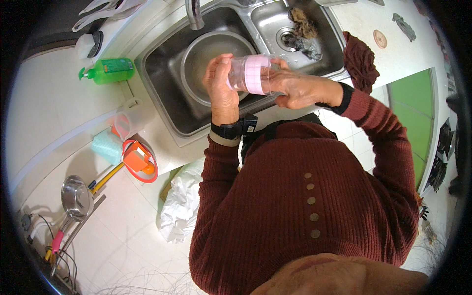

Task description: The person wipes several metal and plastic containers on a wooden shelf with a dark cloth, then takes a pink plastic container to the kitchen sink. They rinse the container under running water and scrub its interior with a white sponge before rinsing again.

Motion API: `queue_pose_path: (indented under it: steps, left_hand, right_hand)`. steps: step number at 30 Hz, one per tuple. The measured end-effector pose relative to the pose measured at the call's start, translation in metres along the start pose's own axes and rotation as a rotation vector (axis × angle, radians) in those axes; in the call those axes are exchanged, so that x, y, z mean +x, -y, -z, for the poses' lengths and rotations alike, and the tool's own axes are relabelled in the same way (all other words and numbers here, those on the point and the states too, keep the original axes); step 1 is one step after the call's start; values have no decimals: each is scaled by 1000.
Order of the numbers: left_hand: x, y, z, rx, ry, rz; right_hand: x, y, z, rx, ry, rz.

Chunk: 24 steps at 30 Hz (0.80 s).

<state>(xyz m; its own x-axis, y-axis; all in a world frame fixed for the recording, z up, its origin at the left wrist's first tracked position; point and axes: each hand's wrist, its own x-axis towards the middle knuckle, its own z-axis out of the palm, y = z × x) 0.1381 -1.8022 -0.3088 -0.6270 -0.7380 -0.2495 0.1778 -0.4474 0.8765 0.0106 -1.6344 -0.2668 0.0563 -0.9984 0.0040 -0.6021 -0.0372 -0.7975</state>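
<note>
A clear jar [254, 73] with a pink band around its middle lies sideways between my hands, above the near edge of the sink. My left hand [220, 86] is closed around its left end, thumb on top. On the other end, my right hand [302, 89] grips the jar from the right; some of its fingers are hidden behind the jar. Below my hands a round metal basin [185, 71] sits in the left bowl of the steel sink [155, 73], holding what looks like cloudy water. The faucet [195, 19] points down over the far side.
In the right bowl, a brown-and-black scrubber or rag [303, 27] lies by the drain. A dark red cloth [361, 61] hangs at the sink's right edge. Left stand a green pump bottle [113, 71] and a clear plastic cup [135, 118]. A tan disc [380, 39] lies on the right counter.
</note>
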Motion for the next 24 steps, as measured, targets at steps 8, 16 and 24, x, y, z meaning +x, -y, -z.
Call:
queue_pose_path:
  steps: [8,16,24]
  left_hand:
    - [5,-5,-3,93,49,115]
    - [3,-26,-6,-92,112,-38]
    - [9,-13,-5,-164,70,151]
  right_hand:
    - [23,-28,-10,-554,-43,51]
    - [33,-9,-34,252,-127,-68]
    - [44,-49,-36,-601,-95,-100]
